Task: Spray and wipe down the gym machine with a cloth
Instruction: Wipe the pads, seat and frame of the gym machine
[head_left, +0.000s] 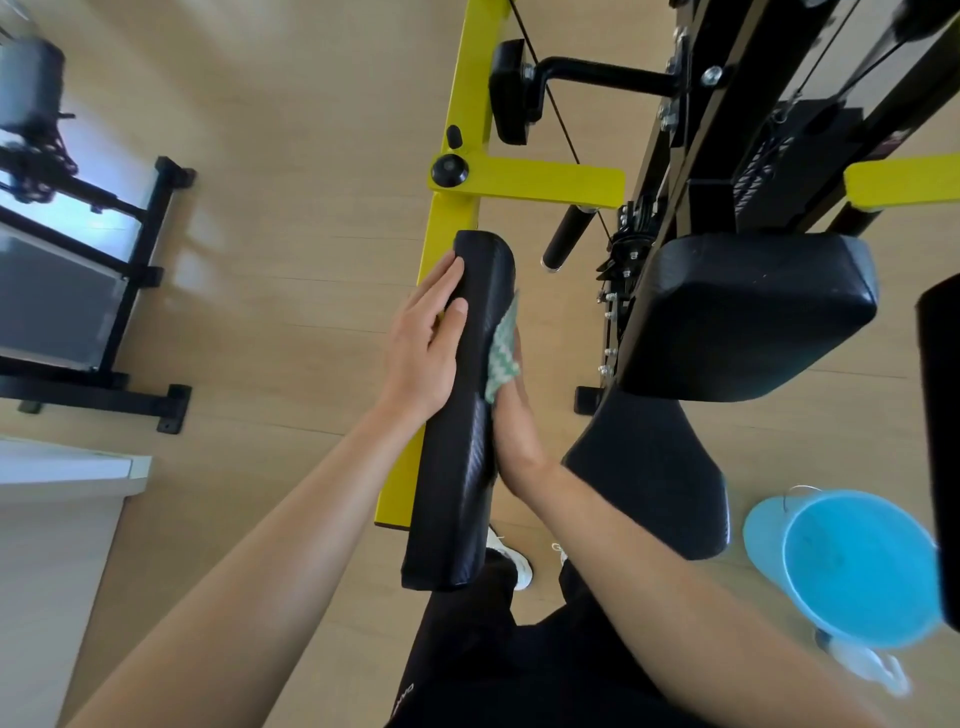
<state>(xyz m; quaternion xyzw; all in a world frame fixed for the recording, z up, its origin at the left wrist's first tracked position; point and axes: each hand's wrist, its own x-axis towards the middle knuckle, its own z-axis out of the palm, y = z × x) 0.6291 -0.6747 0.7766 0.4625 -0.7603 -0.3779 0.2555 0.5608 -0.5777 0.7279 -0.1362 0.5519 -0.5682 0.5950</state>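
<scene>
1. At the gym machine (675, 156), I stood over its long black pad (457, 441), which ran from near my legs away towards the yellow frame (457, 208), leaning slightly to the right at its far end.
2. My left hand (423, 353) lay flat against the pad's left face with its fingers straight, bracing it and grasping nothing.
3. My right hand (514, 441) lay along the pad's right face and pressed the green-and-white cloth (504, 348) against it. The hand looked flat rather than clenched, though the cloth and pad hid most of its fingers.
4. The pad stood between my two hands, touching both, and the cloth sat about midway along its right side. The right hand was the one working, so I judged the coming stroke would have to follow the pad's long axis, either far towards the rounded tip or back towards me.
5. The wide black pad (748, 317) and the seat (649, 478) lay to the right, apart from both hands.
6. A blue bucket (852, 566) stood on the floor near right. Beside it on the near side lay a white object (872, 665), possibly the spray bottle but too blurred to tell.
</scene>
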